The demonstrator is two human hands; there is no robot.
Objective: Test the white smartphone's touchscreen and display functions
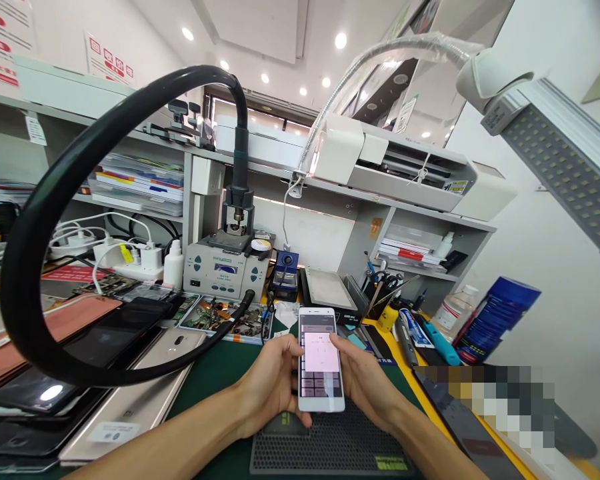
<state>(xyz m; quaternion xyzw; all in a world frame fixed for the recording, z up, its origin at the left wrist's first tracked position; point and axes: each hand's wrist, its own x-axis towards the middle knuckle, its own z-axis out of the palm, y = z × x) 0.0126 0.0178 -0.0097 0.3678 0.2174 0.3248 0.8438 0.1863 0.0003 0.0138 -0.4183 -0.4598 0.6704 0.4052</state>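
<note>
A white smartphone is held upright between my two hands, its screen lit with a pale pink pop-up box over a darker page. My left hand wraps the phone's left edge, with the thumb at the side and fingers behind it. On the right edge, my right hand grips the phone, and its thumb tip touches the screen near the top of the pop-up. Most fingers of the right hand are hidden behind the phone. Under the hands lie a dark perforated pad and a green mat.
A thick black hose loops across the left, from a grey hot-air station. Several phones, including a gold one, lie at left. Behind stands a tray of circuit boards. A blue can and an LED lamp are at right.
</note>
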